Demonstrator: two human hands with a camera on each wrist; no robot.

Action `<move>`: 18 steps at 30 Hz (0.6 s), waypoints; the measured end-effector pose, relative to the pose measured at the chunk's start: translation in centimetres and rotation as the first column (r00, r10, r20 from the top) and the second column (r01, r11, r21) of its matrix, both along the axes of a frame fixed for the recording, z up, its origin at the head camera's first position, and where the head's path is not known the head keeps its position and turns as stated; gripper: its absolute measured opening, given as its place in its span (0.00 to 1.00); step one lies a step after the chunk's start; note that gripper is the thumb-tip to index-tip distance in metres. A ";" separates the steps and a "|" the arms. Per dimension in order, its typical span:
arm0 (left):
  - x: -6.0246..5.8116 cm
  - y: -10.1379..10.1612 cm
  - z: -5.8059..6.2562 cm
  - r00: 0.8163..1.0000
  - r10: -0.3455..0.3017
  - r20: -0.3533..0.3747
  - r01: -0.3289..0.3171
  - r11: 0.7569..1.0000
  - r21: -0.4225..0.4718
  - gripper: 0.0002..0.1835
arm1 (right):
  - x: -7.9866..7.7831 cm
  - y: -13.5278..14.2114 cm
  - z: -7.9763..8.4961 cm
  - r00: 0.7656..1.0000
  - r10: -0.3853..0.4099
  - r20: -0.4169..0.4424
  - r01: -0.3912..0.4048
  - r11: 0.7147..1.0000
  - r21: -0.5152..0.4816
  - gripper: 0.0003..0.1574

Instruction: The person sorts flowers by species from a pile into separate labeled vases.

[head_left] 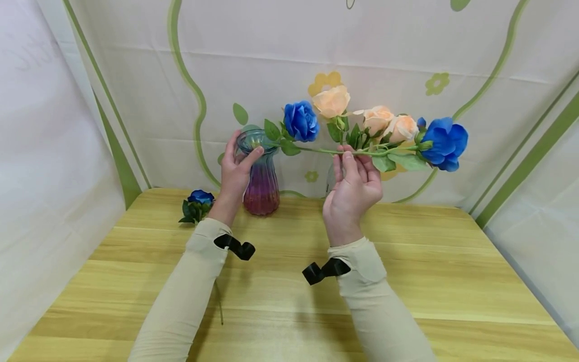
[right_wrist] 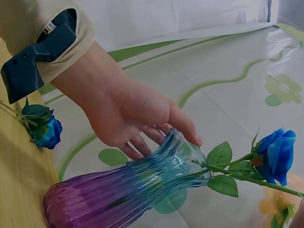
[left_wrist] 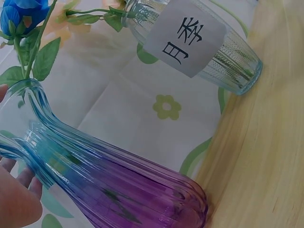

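My left hand [head_left: 237, 168] holds the flared neck of a ribbed glass vase [head_left: 262, 193], blue-green at the top and purple-pink below, upright on the table. A blue rose [head_left: 300, 120] with green leaves stands in its mouth. In my right hand [head_left: 355, 193], thumb and fingers pinch the green stem of another blue rose [head_left: 445, 145]. That stem lies nearly level, its bloom to the right and its other end toward the vase mouth. Behind my right hand are peach roses [head_left: 332, 102] in a clear glass vase [left_wrist: 232, 66], which carries a white label [left_wrist: 185, 40] with Chinese characters.
A third blue rose [head_left: 200, 197] lies on the wooden table [head_left: 452, 276] at the left, its stem passing under my left forearm. A white cloth backdrop [head_left: 253, 65] with green lines and printed flowers rises close behind the vases.
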State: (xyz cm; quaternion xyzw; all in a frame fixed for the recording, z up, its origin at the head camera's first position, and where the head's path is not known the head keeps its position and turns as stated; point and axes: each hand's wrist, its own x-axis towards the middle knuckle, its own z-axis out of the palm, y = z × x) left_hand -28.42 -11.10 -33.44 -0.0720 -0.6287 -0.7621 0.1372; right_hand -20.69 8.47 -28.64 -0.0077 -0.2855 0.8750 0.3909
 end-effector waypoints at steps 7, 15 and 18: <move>-0.2 0.0 -0.2 1.000 -0.008 -0.004 0.008 1.000 0.012 0.46 | -0.8 -1.0 0.0 1.000 -0.010 0.012 0.009 0.999 0.041 0.12; -0.1 0.1 -0.2 1.000 -0.016 -0.010 0.016 0.999 0.028 0.45 | -1.8 -2.1 0.4 0.998 -0.030 0.047 0.024 0.991 0.129 0.20; -0.2 0.2 -0.3 1.000 -0.016 -0.011 0.016 0.999 0.031 0.46 | -2.0 -2.2 0.8 0.998 -0.035 0.045 0.028 0.988 0.153 0.20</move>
